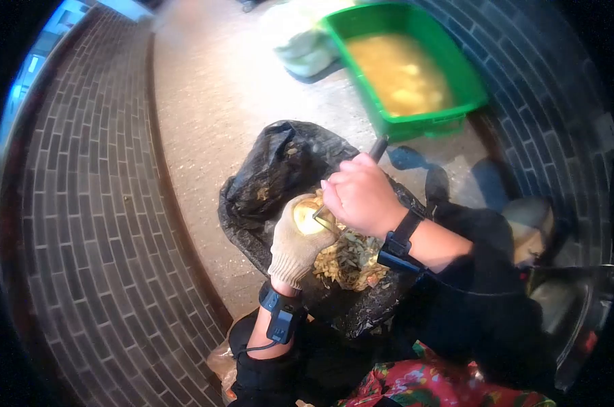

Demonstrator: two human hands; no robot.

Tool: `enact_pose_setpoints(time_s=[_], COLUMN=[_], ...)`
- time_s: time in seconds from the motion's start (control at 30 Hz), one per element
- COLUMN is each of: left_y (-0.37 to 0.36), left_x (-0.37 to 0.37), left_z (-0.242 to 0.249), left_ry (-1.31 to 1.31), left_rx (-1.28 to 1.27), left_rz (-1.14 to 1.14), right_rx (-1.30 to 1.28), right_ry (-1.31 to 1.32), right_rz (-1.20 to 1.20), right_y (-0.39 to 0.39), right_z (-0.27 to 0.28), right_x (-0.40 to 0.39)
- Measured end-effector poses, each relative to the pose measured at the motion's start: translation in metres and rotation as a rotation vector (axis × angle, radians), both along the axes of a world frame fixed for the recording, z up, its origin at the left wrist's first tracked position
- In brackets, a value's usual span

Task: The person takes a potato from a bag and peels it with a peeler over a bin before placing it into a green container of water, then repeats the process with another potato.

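Note:
My left hand (pixel 293 237), in a beige knitted glove, is wrapped round a pale, partly peeled potato-like piece (pixel 309 218). Bare and closed, my right hand (pixel 364 193) grips a dark-handled tool (pixel 379 148) whose metal end touches the pale piece. Below both hands lies a heap of peelings (pixel 351 261) on a black plastic bag (pixel 273 163). The underside of the piece is hidden by the glove.
A green tub (pixel 415 125) with yellowish water and pale pieces stands at the upper right. Beside it is a whitish bag (pixel 303 51). Brick surfaces (pixel 96 169) run along both sides. A shoe (pixel 527 220) shows at the right.

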State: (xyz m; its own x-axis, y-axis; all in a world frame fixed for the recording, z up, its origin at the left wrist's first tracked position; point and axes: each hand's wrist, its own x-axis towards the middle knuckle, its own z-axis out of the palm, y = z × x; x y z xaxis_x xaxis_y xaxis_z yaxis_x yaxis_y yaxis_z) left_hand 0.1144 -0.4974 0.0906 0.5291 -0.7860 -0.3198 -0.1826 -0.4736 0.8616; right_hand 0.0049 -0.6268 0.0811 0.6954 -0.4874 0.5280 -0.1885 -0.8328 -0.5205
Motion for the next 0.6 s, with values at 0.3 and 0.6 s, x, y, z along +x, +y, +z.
enact_pose_setpoints(time_s=[0.3,0.6], left_y=[0.014,0.033], left_x=[-0.004,-0.001], left_z=[0.006,0.013], left_ry=[0.001,0.521], left_rx=[-0.048,-0.133], left_rz=[-0.07,-0.068], right_rx=[0.05,-0.028], right_ry=[0.043,0.268], right_rz=[-0.116,-0.334], right_y=[-0.001,-0.019], right_z=[-0.005,-0.014], right_x=[-0.013,-0.006])
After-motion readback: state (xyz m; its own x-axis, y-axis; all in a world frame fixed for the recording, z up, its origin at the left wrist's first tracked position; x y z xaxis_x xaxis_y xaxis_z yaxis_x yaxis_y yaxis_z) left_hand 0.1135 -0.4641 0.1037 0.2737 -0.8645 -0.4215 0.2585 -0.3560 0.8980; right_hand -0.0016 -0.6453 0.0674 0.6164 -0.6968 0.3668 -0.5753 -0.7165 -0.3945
